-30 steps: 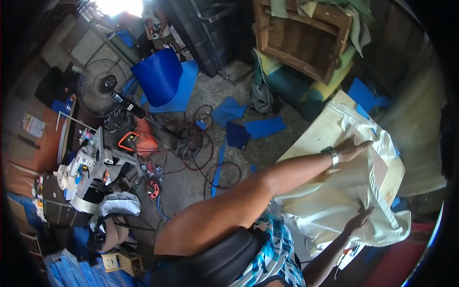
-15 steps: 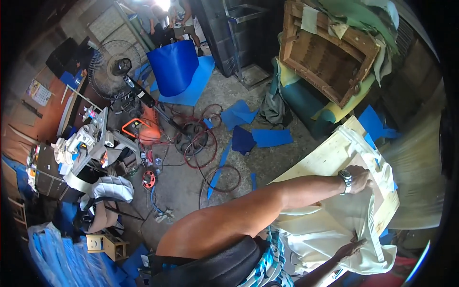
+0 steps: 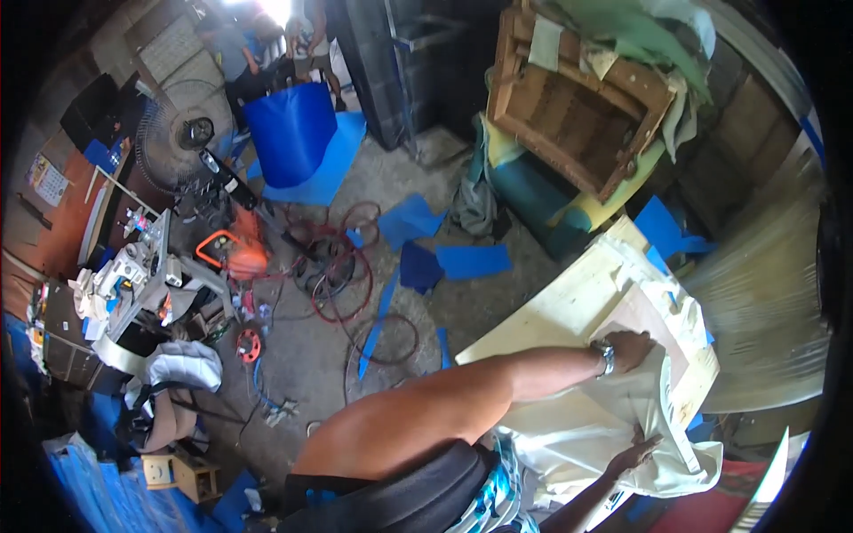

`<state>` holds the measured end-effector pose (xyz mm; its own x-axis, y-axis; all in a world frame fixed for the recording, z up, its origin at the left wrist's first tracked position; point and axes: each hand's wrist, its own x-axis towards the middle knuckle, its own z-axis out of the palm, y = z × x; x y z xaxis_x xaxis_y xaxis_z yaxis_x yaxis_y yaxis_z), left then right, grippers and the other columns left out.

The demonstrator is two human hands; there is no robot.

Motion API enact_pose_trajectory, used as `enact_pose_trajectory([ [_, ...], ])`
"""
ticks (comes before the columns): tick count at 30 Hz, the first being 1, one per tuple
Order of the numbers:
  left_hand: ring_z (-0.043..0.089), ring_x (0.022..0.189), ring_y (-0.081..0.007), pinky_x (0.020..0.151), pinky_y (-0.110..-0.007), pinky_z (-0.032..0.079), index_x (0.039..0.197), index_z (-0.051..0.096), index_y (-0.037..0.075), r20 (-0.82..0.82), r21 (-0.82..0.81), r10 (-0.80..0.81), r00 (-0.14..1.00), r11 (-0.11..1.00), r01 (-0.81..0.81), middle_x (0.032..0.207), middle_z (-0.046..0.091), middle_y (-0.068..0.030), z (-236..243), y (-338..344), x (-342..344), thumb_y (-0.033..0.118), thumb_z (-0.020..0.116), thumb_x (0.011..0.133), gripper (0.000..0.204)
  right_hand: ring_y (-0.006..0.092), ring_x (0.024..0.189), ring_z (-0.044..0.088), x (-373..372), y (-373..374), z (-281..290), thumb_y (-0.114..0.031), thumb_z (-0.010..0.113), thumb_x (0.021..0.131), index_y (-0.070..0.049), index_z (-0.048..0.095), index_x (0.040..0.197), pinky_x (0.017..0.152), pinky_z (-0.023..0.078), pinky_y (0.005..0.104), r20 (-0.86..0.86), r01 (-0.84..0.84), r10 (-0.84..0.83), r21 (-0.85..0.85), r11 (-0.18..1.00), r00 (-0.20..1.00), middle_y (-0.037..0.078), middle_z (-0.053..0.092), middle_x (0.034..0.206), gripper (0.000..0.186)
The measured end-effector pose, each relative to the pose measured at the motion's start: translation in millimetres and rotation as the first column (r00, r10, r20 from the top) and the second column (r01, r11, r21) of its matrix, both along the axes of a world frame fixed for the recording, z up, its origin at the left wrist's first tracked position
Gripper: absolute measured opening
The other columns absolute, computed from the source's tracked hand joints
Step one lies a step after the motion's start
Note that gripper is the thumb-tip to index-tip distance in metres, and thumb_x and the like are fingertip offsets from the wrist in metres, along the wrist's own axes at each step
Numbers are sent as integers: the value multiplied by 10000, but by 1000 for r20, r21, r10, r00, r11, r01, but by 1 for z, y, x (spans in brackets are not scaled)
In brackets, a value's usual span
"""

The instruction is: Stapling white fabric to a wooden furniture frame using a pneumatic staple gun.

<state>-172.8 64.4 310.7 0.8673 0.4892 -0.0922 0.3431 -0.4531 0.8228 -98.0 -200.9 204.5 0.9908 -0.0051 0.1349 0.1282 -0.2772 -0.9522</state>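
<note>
Head view: camera has swung left since earlier; both hands stay on the cloth point(image 3: 613, 417). Left hand point(image 3: 633, 348) flat, pinning cloth to the board point(image 3: 569, 306); right hand point(image 3: 641, 449) spread, smoothing its lower edge.

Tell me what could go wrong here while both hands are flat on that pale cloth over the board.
1. The cloth hangs off the board at the near edge; it could slide while the left hand and right hand only press on it.
2. The hoses coiled on the floor beside the board look like a trip hazard.
3. The wristwatch might snag the cloth.
</note>
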Motion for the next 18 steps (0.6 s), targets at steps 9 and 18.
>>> enact_pose_trajectory([
  [9,583,1072,-387,921,-487,467,1131,572,-4,651,271,72,756,908,-320,1129,623,-197,82,20,0,189,675,894,323,179,659,466,-28,-3,41,-554,445,1056,14,580,786,740,392,343,-104,-146,161,133,980,981,62,518,637,643],
  [18,604,894,-275,998,-480,444,848,599,73,471,782,-546,693,621,-43,834,604,-78,0,-93,43,573,649,807,504,195,660,586,-25,-7,69,-519,469,1052,15,643,835,724,474,366,-113,-569,571,53,821,813,106,635,664,602],
])
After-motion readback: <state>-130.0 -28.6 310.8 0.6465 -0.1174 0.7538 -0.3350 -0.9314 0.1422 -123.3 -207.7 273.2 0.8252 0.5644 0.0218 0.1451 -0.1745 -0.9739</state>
